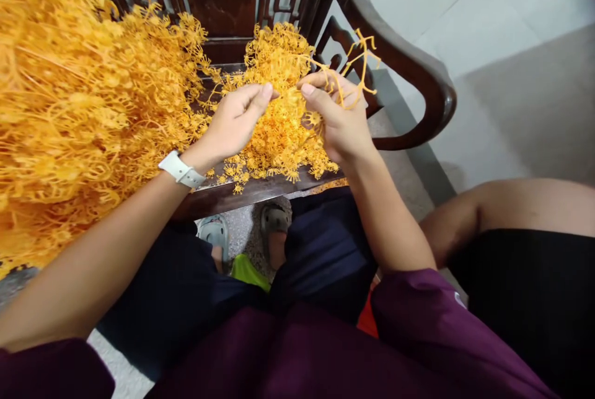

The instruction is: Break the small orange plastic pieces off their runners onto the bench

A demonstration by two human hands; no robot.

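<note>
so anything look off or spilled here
Only slightly: a few loose yellow bits lie at the very front edge of the wooden seat, strayed from the small heap by the left hand. The right hand pinches a yellow sprig. Nothing else stands out.

The loose sprig (353,67) looks like moulded plastic: orange-yellow, thin and faintly glossy. The small heap (279,132) and the big heap (69,108) are the same plastic, prickly in the mass. The chair's armrest (409,70) is dark wood, varnished smooth with a shine, and the seat edge (260,191) looks duller. The watch strap (180,170) is white, smooth, matt and rubbery-looking. The sleeve (427,318) is purple cloth and the shorts (325,250) are dark cloth. The floor tiles (465,2) are pale and smooth.
</note>
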